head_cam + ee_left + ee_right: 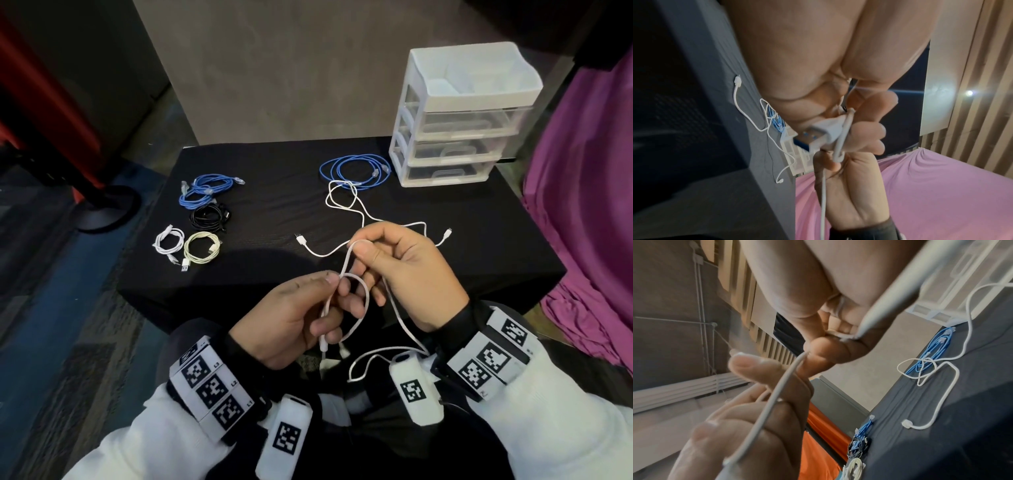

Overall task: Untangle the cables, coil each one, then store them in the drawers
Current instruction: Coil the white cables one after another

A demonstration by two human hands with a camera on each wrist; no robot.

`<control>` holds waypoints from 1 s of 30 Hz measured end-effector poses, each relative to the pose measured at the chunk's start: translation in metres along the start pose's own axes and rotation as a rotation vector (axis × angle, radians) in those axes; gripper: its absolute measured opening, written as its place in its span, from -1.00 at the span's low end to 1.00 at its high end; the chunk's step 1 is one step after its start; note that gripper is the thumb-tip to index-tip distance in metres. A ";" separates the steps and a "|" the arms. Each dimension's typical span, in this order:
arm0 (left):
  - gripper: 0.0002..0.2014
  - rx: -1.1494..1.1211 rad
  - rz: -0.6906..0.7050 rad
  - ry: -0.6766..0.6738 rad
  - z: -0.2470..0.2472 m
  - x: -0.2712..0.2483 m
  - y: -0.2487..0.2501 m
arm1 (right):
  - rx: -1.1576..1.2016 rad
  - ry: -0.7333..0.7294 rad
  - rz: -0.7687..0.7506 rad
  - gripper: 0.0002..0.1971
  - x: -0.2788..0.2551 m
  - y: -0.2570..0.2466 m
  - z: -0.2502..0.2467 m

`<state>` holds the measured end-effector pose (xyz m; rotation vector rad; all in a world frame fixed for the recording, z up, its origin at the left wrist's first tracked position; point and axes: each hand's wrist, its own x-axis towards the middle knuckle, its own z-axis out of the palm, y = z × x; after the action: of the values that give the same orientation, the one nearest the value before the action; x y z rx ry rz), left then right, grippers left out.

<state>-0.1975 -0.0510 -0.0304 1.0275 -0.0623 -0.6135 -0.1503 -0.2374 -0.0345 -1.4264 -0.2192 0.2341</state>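
Both hands, left hand [294, 318] & right hand [399, 270], pinch a white cable [356, 301] mid-coil over the lap. Four coils [202, 219] done on bench [267, 178]; two cables loose, drawers [455, 144] unfilled.

White sleeves [565, 428] cover both arms, black cuffs [460, 317] at the wrists, each strapped with a band of black-and-white square markers [210, 385] and a white marker-tagged camera pod [416, 390].

The left wristband [212, 387] tags read L3, L2 and L1.
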 end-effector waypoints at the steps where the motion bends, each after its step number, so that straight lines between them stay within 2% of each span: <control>1: -0.80 0.004 0.002 0.004 0.001 0.000 0.000 | 0.006 0.024 0.011 -0.93 0.001 0.000 0.000; 6: -0.81 -0.075 0.077 0.097 0.007 0.000 0.006 | -0.023 0.032 0.077 -0.91 0.005 0.000 0.001; 9: -0.83 -0.175 0.156 0.174 0.007 0.000 0.013 | -0.165 -0.045 0.100 -0.82 0.003 0.005 0.004; 14: -0.69 -0.308 0.364 0.302 -0.013 0.004 0.026 | -0.507 -0.223 0.061 -0.78 -0.019 0.025 0.016; 17: -0.73 -0.142 0.449 0.462 -0.020 0.008 0.022 | -0.535 -0.279 0.046 -0.81 -0.032 0.028 0.021; 20: -0.77 0.172 0.465 0.561 -0.020 0.010 0.005 | -0.670 -0.372 -0.058 -0.86 -0.034 0.020 0.020; 22: -0.78 0.502 0.472 0.521 -0.020 0.008 -0.002 | -0.742 -0.417 -0.110 -0.88 -0.033 0.011 0.019; 25: -0.74 1.046 0.411 0.447 -0.021 0.001 -0.006 | -0.708 -0.357 -0.181 -0.88 -0.027 -0.010 0.011; 26: -0.71 1.069 0.362 0.413 -0.020 -0.001 -0.008 | -0.683 -0.322 -0.198 -0.89 -0.022 -0.017 0.007; 28: -0.67 0.892 0.284 0.326 -0.012 -0.006 -0.011 | -0.634 -0.277 -0.184 -0.92 -0.011 -0.029 -0.004; 30: -0.60 0.698 0.274 0.234 -0.006 -0.010 -0.011 | -0.548 -0.225 -0.159 -0.92 0.000 -0.035 -0.014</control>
<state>-0.2089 -0.0453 -0.0397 1.7261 -0.2177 -0.2084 -0.1450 -0.2556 -0.0020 -1.9136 -0.6150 0.2116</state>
